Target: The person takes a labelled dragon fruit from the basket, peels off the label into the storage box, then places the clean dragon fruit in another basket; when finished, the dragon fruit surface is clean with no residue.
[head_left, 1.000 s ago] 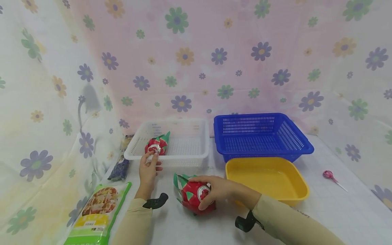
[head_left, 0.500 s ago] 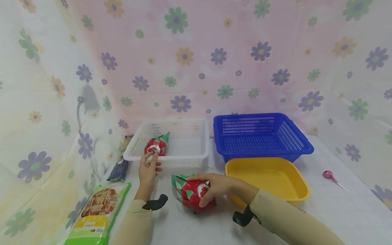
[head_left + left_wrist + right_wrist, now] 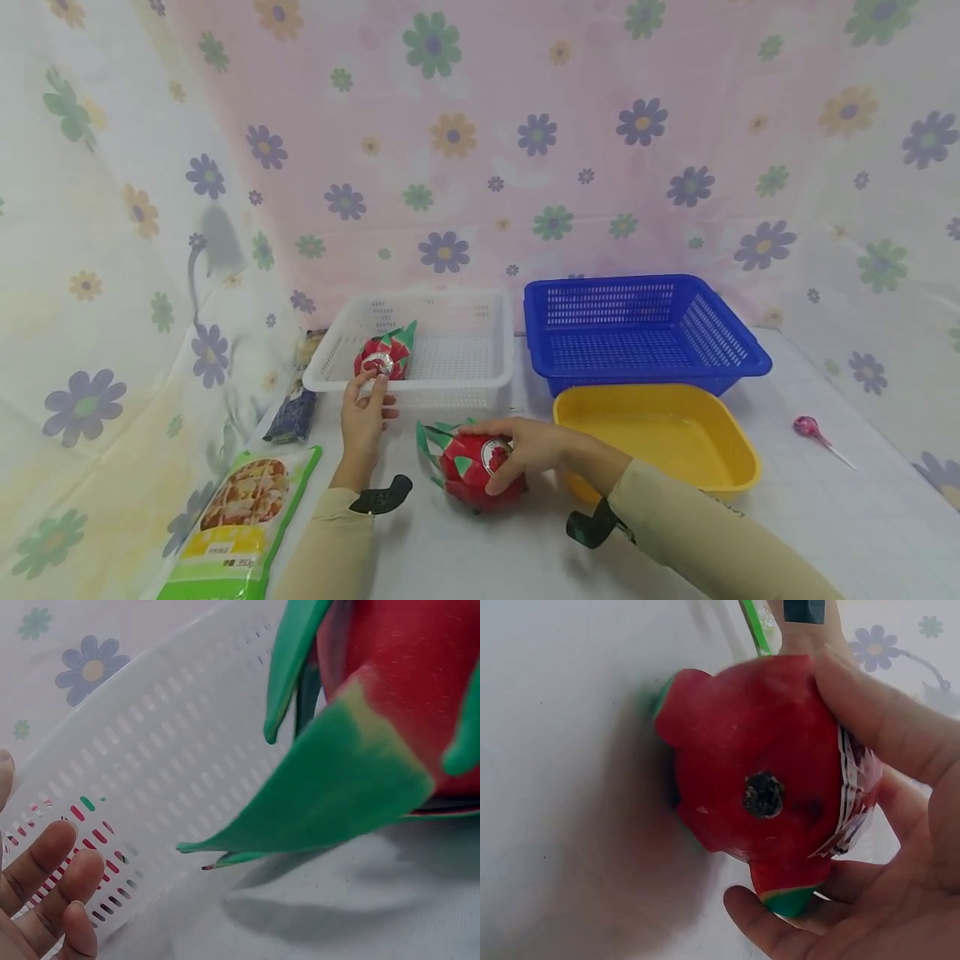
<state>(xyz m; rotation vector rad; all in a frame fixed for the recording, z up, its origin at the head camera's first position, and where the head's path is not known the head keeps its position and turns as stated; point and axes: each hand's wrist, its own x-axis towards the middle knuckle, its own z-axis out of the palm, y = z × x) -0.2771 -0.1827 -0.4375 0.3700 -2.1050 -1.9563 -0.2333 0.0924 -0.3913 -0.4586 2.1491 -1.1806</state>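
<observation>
A red dragon fruit (image 3: 472, 471) with green leaf tips and a round label is close over the white cloth in the head view. My right hand (image 3: 532, 450) grips it from the right side, thumb in front and fingers behind. Its dark stem end faces the right wrist camera. A white perforated basket (image 3: 457, 387) stands behind on the left, and a second dragon fruit (image 3: 390, 350) lies inside it. At the basket's front rim, my left hand (image 3: 363, 421) holds on with thumb and index finger, the other fingers loosely bent outside the wall (image 3: 150, 847).
A blue perforated basket (image 3: 720, 358) stands back right, a yellow tub (image 3: 738, 467) in front of it. Far right lies a lollipop (image 3: 808, 427). At left are a green-edged food bag (image 3: 240, 517) and a dark blue packet (image 3: 292, 417), near the floral curtain (image 3: 450, 167).
My right hand has shifted slightly left and away from me with the dragon fruit. The left hand stays at the basket's rim.
</observation>
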